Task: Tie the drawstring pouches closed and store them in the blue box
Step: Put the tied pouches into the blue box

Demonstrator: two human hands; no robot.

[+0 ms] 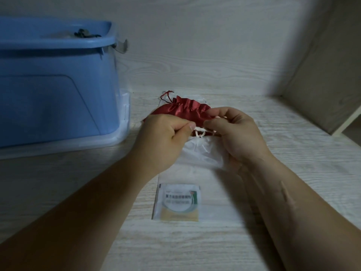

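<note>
A sheer white drawstring pouch point(201, 151) lies on the pale wood table, with a printed sachet point(176, 202) showing through its near end. Its white cord point(200, 132) is pinched on either side by my left hand point(166, 139) and my right hand point(232, 133), and a small knot or loop sits between the fingertips. A red satin pouch point(181, 109) lies just behind my hands, its red cord curling at the far left. The blue box point(54, 79) stands at the left, open at the top, with something dark inside.
A wood-grain wall rises behind the table. A wooden side panel point(322, 75) closes the space at the right. A clear latch point(122, 46) hangs at the box's right end. Bare tabletop extends to the right of my hands.
</note>
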